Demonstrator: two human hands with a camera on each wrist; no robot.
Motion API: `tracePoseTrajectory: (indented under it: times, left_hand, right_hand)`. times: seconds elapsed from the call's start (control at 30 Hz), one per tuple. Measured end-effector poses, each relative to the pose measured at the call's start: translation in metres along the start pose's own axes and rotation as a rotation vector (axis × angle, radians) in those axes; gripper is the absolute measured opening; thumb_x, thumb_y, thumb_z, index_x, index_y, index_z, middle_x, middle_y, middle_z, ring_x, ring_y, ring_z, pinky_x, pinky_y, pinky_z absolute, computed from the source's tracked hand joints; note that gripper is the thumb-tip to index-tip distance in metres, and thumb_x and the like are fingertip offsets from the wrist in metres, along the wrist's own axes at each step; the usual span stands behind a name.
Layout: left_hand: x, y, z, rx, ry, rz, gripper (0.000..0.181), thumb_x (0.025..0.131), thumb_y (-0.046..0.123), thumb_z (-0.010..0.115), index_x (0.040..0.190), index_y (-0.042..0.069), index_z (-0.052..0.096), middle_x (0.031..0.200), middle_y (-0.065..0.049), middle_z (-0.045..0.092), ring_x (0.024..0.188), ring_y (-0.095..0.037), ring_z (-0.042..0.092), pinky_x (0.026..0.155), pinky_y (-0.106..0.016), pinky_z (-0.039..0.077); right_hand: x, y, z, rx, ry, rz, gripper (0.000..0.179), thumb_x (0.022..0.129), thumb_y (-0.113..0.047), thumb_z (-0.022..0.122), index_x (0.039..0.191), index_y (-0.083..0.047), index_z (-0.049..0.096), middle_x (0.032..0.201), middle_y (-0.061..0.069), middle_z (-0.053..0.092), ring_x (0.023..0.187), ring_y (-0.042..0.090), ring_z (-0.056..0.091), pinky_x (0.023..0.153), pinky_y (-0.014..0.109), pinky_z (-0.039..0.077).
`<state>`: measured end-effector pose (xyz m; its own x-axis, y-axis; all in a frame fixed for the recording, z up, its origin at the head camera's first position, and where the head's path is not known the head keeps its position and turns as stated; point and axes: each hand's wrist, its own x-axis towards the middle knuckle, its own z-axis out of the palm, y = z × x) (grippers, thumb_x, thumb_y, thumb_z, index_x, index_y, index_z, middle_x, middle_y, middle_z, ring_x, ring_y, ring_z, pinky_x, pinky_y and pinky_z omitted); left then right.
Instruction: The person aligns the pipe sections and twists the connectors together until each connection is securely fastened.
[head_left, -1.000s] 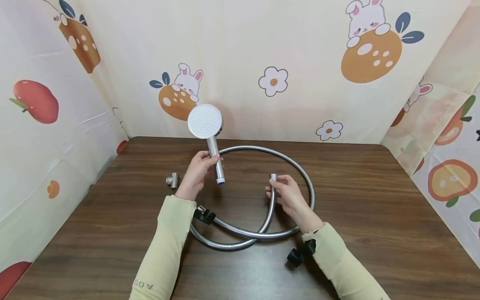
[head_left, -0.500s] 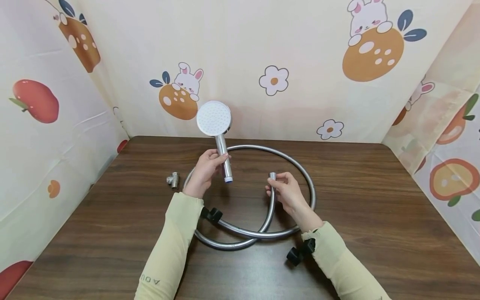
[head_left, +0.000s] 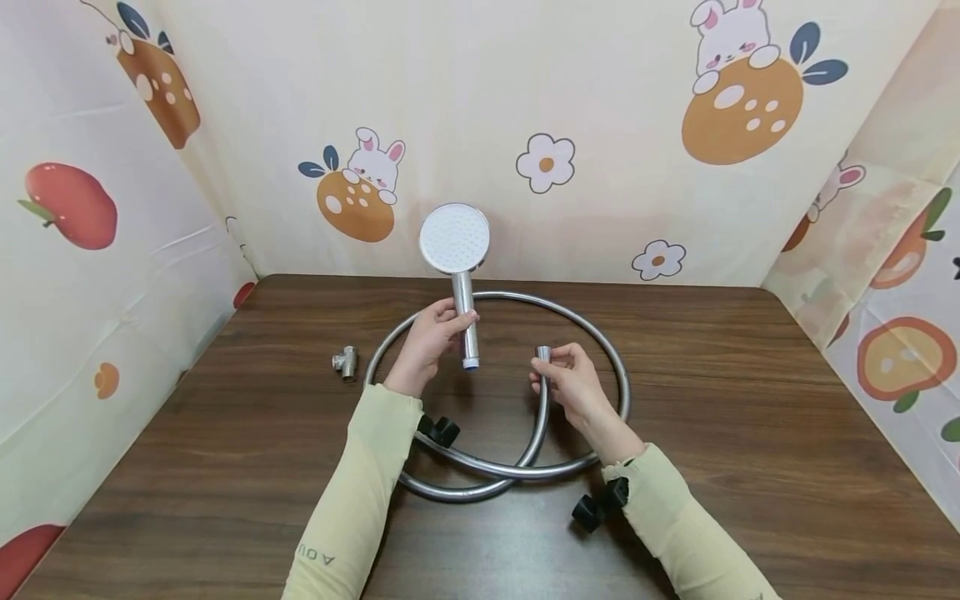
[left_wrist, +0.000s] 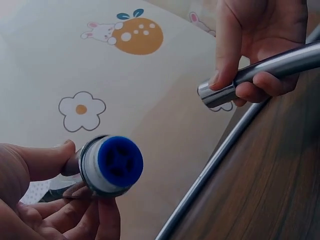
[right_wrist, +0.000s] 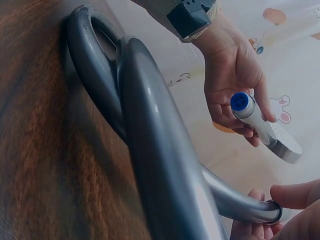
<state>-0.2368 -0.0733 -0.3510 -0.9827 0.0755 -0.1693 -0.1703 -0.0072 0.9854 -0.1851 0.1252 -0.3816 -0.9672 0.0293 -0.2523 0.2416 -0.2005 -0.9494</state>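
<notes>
My left hand (head_left: 429, 343) grips the chrome handle of a shower head (head_left: 454, 239), whose round white spray face is up and turned toward the camera. At the handle's lower end, a blue insert sits inside a white collar, plain in the left wrist view. My right hand (head_left: 576, 385) pinches the metal end fitting of a shower hose (head_left: 600, 333) between thumb and fingers, pointing it upward. The handle's end and the hose fitting are apart, with a gap between them. In the right wrist view the hose (right_wrist: 160, 140) fills the foreground, and the left hand (right_wrist: 232, 70) shows behind it.
The rest of the hose lies in crossing loops on the brown wood-grain table (head_left: 750, 433). A small metal tee fitting (head_left: 345, 363) stands left of the loops. A printed cloth (head_left: 600, 217) hangs behind the table and along both sides.
My left hand has moved to the right with the shower head, bringing it closer to the hose end. The right hand has stayed nearly in place.
</notes>
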Motion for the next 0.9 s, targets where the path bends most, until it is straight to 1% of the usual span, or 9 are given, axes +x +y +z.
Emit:
tracePoseTrajectory:
  times: [0.1, 0.27, 0.47, 0.67, 0.77, 0.9]
  left_hand:
    - [0.001, -0.001, 0.005, -0.001, -0.007, 0.014, 0.042, 0.086, 0.016, 0.062, 0.125, 0.007, 0.050, 0.114, -0.014, 0.059, 0.084, -0.015, 0.053, 0.076, -0.033, 0.042]
    - [0.003, -0.003, 0.012, 0.014, -0.022, 0.024, 0.041, 0.086, 0.017, 0.063, 0.123, 0.008, 0.052, 0.113, -0.013, 0.059, 0.084, -0.015, 0.053, 0.072, -0.030, 0.042]
    - [0.005, -0.006, 0.017, 0.021, -0.021, 0.033, 0.039, 0.085, 0.019, 0.064, 0.121, 0.009, 0.053, 0.111, -0.012, 0.060, 0.083, -0.015, 0.053, 0.074, -0.033, 0.043]
    - [0.004, -0.006, 0.021, 0.015, -0.014, 0.014, 0.039, 0.084, 0.019, 0.065, 0.120, 0.009, 0.053, 0.112, -0.012, 0.060, 0.084, -0.016, 0.053, 0.071, -0.031, 0.043]
    - [0.005, -0.006, 0.023, 0.008, -0.018, 0.015, 0.039, 0.084, 0.018, 0.065, 0.120, 0.008, 0.053, 0.111, -0.013, 0.060, 0.083, -0.016, 0.053, 0.074, -0.033, 0.043]
    - [0.006, -0.006, 0.027, 0.008, -0.030, 0.018, 0.038, 0.084, 0.018, 0.064, 0.119, 0.007, 0.052, 0.111, -0.013, 0.060, 0.083, -0.017, 0.054, 0.080, -0.039, 0.043]
  right_hand:
    - [0.000, 0.000, 0.000, -0.008, -0.001, -0.008, 0.025, 0.085, 0.004, 0.056, 0.096, -0.005, 0.036, 0.083, 0.003, 0.051, 0.061, 0.008, 0.059, 0.058, 0.022, 0.051]
    - [0.000, 0.000, 0.001, -0.016, 0.006, -0.009, 0.025, 0.084, 0.004, 0.057, 0.095, -0.004, 0.037, 0.083, 0.003, 0.051, 0.062, 0.009, 0.059, 0.057, 0.021, 0.051]
    - [-0.001, -0.001, 0.002, -0.033, 0.011, -0.017, 0.025, 0.084, 0.004, 0.057, 0.096, -0.003, 0.037, 0.083, 0.004, 0.050, 0.062, 0.009, 0.059, 0.057, 0.021, 0.051]
    - [-0.002, 0.001, 0.003, -0.037, 0.009, -0.019, 0.025, 0.084, 0.004, 0.057, 0.097, -0.002, 0.038, 0.083, 0.004, 0.050, 0.061, 0.009, 0.059, 0.057, 0.021, 0.051]
    - [-0.003, 0.002, 0.004, -0.038, 0.010, -0.021, 0.024, 0.084, 0.004, 0.057, 0.097, -0.002, 0.038, 0.083, 0.004, 0.050, 0.061, 0.008, 0.059, 0.057, 0.021, 0.051]
    - [-0.003, 0.001, 0.003, -0.039, 0.017, -0.030, 0.024, 0.084, 0.003, 0.057, 0.098, -0.002, 0.038, 0.084, 0.004, 0.050, 0.060, 0.008, 0.058, 0.056, 0.020, 0.050]
